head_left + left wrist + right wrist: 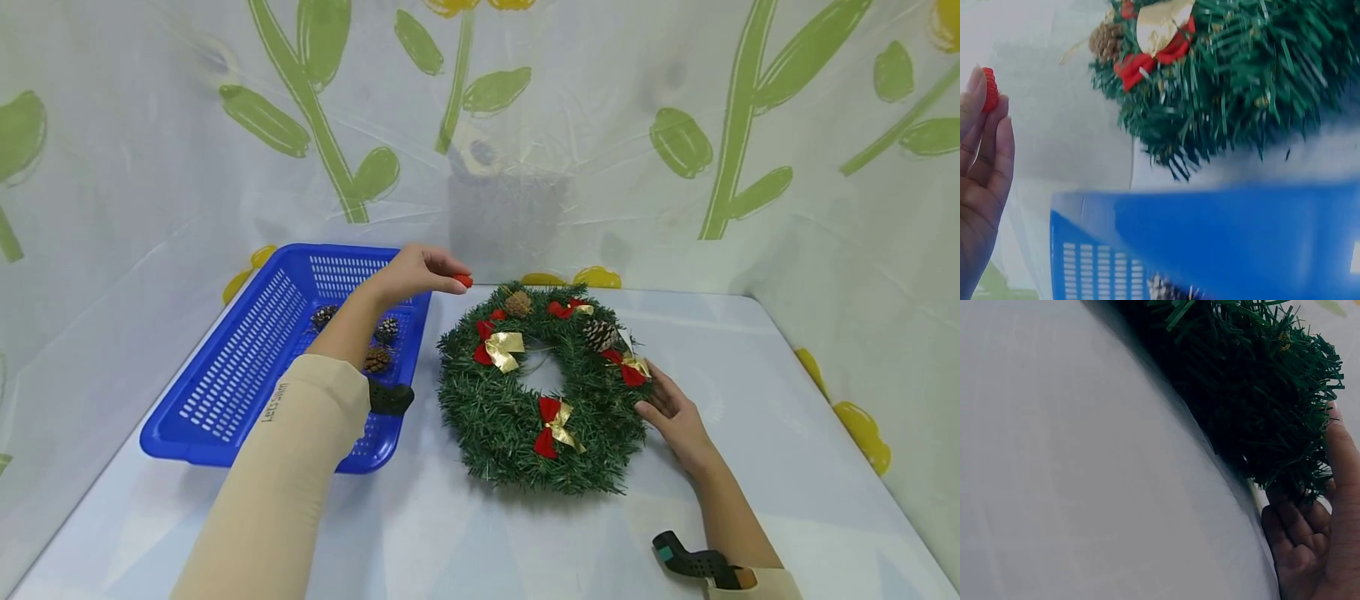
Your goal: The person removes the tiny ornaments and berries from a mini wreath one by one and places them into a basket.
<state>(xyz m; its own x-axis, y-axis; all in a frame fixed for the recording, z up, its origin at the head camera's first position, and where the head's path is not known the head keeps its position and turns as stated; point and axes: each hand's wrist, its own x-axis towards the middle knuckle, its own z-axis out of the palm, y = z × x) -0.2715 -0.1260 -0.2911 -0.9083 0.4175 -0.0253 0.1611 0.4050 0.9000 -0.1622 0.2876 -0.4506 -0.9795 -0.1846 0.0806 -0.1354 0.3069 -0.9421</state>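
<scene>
Between thumb and fingertips, my left hand [415, 273] pinches a small red berry ornament [464, 281] with a bumpy, ridged surface. It is held in the air past the blue basket's far right corner, up and left of the green Christmas wreath [480, 433]. My right hand [678, 429] grips the wreath's right edge, thumb on the near side and fingers partly hidden beneath the needles [1260, 406]. Red and gold bows [551, 427], a brown ball-shaped cone [517, 304], a white-tipped pinecone [599, 334] and red berries [498, 315] sit on the wreath.
Left of the wreath stands a blue plastic basket [161, 442] with slotted walls, holding several pinecones [377, 360]; my left forearm crosses over it. A white-covered table [525, 550] bears everything. Behind it hangs a curtain [585, 125] printed with green leaves.
</scene>
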